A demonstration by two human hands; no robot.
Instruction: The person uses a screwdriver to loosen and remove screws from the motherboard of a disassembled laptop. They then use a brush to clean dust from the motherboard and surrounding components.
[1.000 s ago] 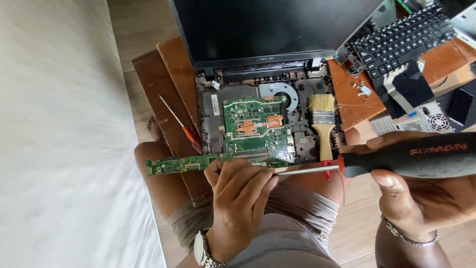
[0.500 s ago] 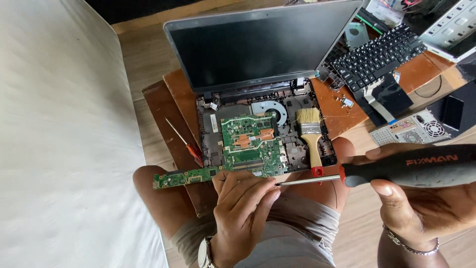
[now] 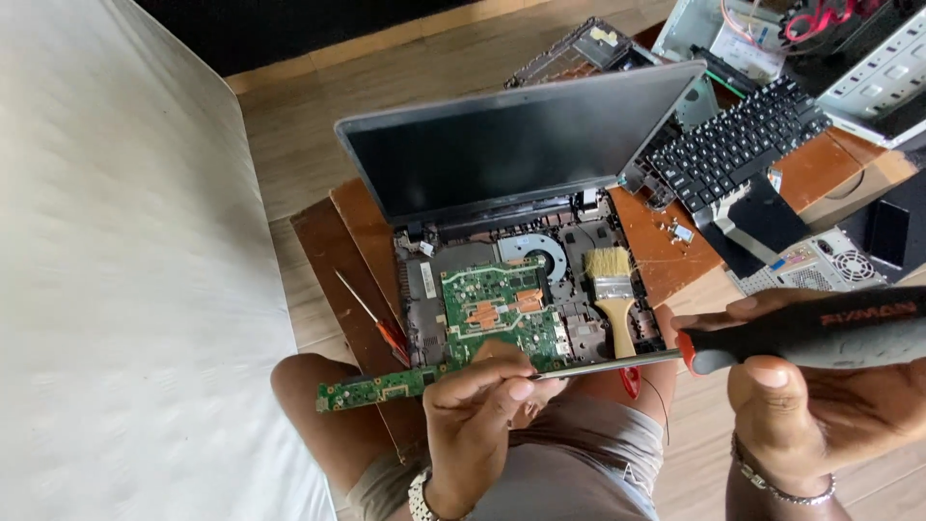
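The right hand grips a black-handled screwdriver, its shaft reaching the left hand, whose fingers pinch the green circuit board over the opened laptop.

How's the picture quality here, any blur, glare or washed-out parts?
Head view: daylight is even and soft, with only faint shadows. The white surface at the left is washed out, almost without texture. The laptop screen is dark with a dull sheen, no hard glare. The screwdriver handle and right hand, close to the camera, look soft; the green circuit board is sharper.
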